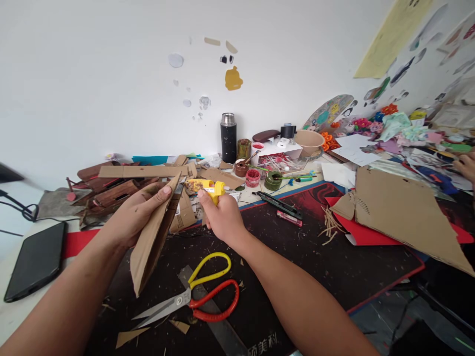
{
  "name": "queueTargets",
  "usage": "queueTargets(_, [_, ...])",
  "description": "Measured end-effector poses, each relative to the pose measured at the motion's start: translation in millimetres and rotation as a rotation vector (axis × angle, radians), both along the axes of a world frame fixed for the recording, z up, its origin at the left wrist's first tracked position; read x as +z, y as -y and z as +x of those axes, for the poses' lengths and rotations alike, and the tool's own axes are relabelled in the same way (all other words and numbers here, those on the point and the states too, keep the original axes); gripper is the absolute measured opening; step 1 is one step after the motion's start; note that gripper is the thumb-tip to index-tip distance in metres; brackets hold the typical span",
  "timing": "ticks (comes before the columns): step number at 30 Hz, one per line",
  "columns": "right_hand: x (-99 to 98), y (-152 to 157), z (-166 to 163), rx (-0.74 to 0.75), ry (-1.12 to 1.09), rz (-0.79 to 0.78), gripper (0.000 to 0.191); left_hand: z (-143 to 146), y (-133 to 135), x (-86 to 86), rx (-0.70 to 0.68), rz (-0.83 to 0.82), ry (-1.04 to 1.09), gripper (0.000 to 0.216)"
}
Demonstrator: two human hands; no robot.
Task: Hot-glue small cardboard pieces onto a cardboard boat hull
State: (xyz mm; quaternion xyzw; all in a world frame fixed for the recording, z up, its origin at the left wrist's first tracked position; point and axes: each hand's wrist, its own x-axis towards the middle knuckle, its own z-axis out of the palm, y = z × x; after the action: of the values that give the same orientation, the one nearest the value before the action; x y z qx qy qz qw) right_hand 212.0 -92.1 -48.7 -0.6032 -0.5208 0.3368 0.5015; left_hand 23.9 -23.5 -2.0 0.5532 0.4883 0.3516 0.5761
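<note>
My left hand (143,212) grips a folded piece of cardboard (156,232), thumb on its near face, and holds it tilted above the dark mat (297,277). My right hand (226,217) is wrapped round a yellow hot glue gun (213,190), whose front end points left toward the cardboard's upper edge. Whether the nozzle touches the cardboard is hard to see. Below the hands, scissors (181,300) with one yellow and one red handle lie across a metal ruler (222,326). Small cardboard scraps (129,337) lie near the blades.
A black tablet (36,261) lies at the left. Behind stand a dark thermos (228,138), paint jars (253,178) and brown cardboard pieces (118,190). A utility knife (278,203) rests right of centre. Farther right are a large cardboard sheet (404,212) and another person's hand (465,165).
</note>
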Motion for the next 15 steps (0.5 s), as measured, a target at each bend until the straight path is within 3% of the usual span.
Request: queueTargets(15, [2.7, -1.0, 0.4, -0.033, 0.002, -0.021, 0.057, 0.0, -1.1, -2.0, -0.006, -0.01, 0.02, 0.082])
